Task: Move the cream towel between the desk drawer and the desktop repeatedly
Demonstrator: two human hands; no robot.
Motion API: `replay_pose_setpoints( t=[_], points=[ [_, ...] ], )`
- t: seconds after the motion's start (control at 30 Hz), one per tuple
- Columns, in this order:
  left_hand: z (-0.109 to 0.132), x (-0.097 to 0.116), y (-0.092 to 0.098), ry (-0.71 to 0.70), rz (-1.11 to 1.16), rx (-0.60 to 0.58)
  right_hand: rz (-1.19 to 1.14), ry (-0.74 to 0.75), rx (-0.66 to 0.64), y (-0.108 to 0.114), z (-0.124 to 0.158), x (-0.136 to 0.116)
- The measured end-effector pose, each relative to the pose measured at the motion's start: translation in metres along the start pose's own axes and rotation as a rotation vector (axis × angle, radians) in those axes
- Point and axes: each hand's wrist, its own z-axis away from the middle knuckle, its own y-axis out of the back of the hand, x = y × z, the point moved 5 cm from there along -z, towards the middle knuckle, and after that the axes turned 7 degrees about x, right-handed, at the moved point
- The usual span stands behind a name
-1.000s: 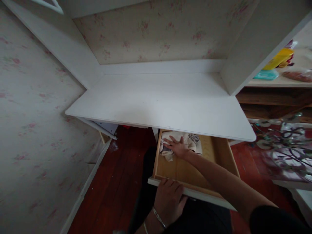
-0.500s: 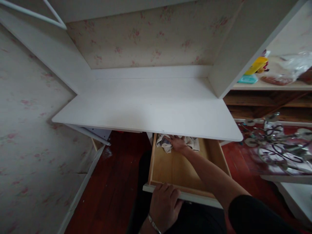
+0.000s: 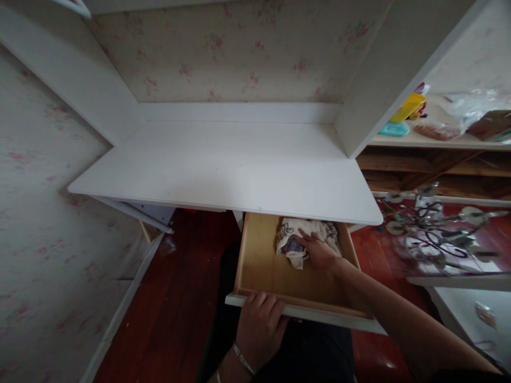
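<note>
A pulled-out wooden drawer (image 3: 259,271) with a pale front juts from under the white desk (image 3: 223,165). My left hand (image 3: 261,322) is closed over the top edge of the drawer front, fingers curled to the inside. Inside the drawer, my right hand (image 3: 319,252) presses on a crumpled cream cloth (image 3: 295,229) with dark patterning and holds it against the drawer bottom, toward the back right. Some of the cloth is hidden under the palm, and the desk overhangs the rear of the drawer.
To the right, a shelf (image 3: 423,139) bears plastic bags and a yellow packet (image 3: 409,108). A chandelier-like metal fixture (image 3: 443,234) lies below it. A white surface (image 3: 463,308) stands at lower right. Patterned wallpaper (image 3: 35,223) borders the left side.
My right hand has moved the cloth from the back left toward the right and nearer in the drawer. My left hand still grips the drawer front. The view has shifted slightly.
</note>
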Motion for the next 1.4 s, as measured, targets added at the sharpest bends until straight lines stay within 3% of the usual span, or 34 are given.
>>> replay_pose_setpoints(
  t=[0.17,0.3,0.4,0.53,0.73,0.83,0.93,1.2,1.4],
  points=[
    [-0.001,-0.001,-0.001,0.035,0.02,0.012,-0.212,0.077,-0.197,-0.006,0.064,-0.033],
    [-0.002,-0.001,-0.001,0.012,0.015,0.009,-0.315,0.046,-0.233,-0.009,0.084,-0.038],
    [-0.002,-0.002,-0.001,0.004,0.012,0.009,-0.387,0.02,-0.284,-0.012,0.076,-0.037],
    [-0.001,-0.001,-0.001,-0.001,0.015,0.023,-0.536,0.181,-0.307,-0.008,0.047,-0.066],
    [0.001,-0.002,-0.004,0.0,0.009,0.038,-0.272,0.295,-0.197,-0.005,-0.003,-0.144],
    [0.002,-0.003,-0.005,-0.006,0.016,0.063,-0.17,0.28,-0.161,0.0,-0.021,-0.16],
    [0.003,-0.003,-0.004,-0.015,0.015,0.102,-0.119,0.23,-0.115,0.009,-0.041,-0.155],
    [0.001,-0.004,-0.003,-0.036,-0.011,0.116,-0.017,-0.105,-0.02,0.019,-0.109,-0.105],
    [-0.003,-0.006,-0.004,-0.025,0.036,0.123,0.035,-0.273,-0.056,0.012,-0.124,-0.072]
  ],
)
